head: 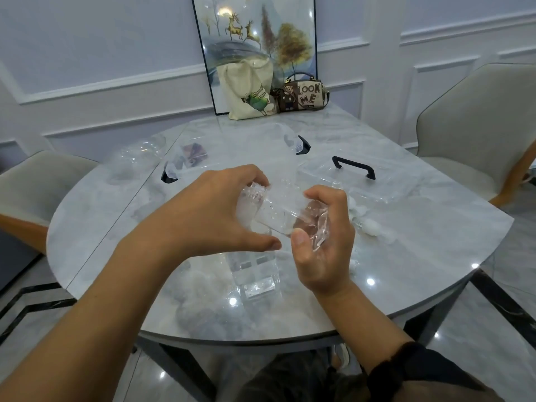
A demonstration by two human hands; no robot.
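Clear stand: a see-through acrylic stand [256,275] sits on the marble tabletop [116,227] nearest the person, directly below the hands.
Left hand: the left hand [214,219] comes in from the side with its fingers curled over the ridged end [255,194] of the bottle and its thumb stretched out underneath.
Task's thing: a small clear bottle [278,216] is held in the air above the tabletop, tilted, spanning the gap between the two hands.
Right hand: the right hand [324,256] cups the bottle's other end, fingers and thumb wrapped round it together with some crumpled clear film [317,224].
Step in hand: probably working the ridged end loose or tight while the other end is held steady; it may equally be stripping the film, I cannot tell which.
Next move: likely a twist of the left hand against a firm right-hand hold. Smooth plastic and loose film could slip, so the grip has to stay tight.
Right of the hands: small white-capped bottles [369,226] lie on the tabletop.
Further back: a clear lid with a black handle [355,166], and a clear storage box [232,149] with black latches.
Far edge: a tote bag [249,91] and a patterned handbag [304,95] lean against a framed picture [255,30].
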